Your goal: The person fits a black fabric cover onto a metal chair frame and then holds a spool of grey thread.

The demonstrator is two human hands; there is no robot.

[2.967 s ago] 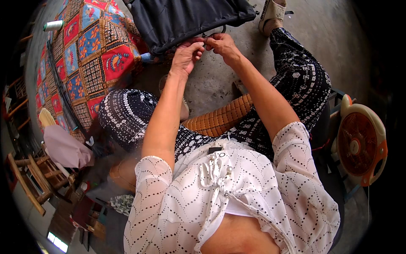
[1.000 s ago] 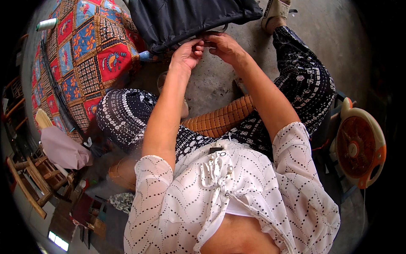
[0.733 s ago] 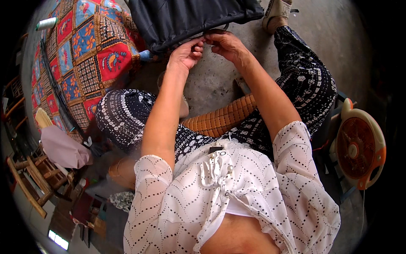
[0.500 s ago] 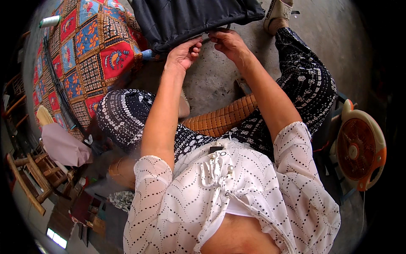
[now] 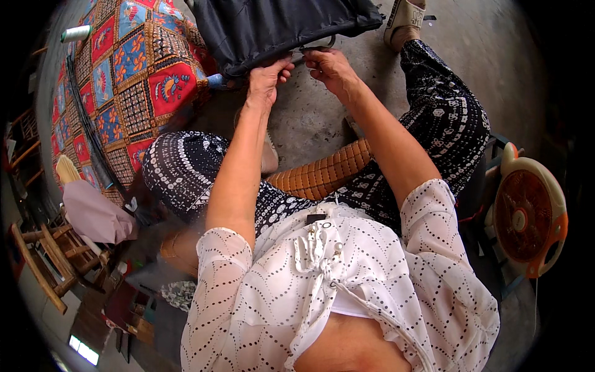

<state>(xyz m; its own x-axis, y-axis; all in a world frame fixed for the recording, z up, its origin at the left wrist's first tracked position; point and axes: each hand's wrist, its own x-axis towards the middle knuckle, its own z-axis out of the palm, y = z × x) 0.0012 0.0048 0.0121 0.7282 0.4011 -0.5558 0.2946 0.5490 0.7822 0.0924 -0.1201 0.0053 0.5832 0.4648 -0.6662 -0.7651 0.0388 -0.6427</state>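
A black, gathered fabric piece (image 5: pixel 291 28), perhaps a cover or bag, lies at the top in front of me. A thin dark cord (image 5: pixel 333 41) loops out from its near edge. At that edge my left hand (image 5: pixel 265 80) is closed, thumb and forefinger pinched against the fabric. Just to its right my right hand (image 5: pixel 333 71) is closed too, its fingertips pinching the thin cord. The two hands are a small gap apart. What lies between the left fingertips is too small to see fully.
Left of the black fabric spreads a patchwork-patterned cloth (image 5: pixel 133 80) with a thread spool (image 5: pixel 75 33) and a bundle of dark strips (image 5: pixel 83 118) on it. An orange-and-cream fan (image 5: pixel 527 214) stands at right. A wooden stool (image 5: pixel 56 266) is at lower left.
My right hand has moved slightly left and down, and the cord loop now stands out more from the fabric's edge. My left hand has turned a little at the edge.
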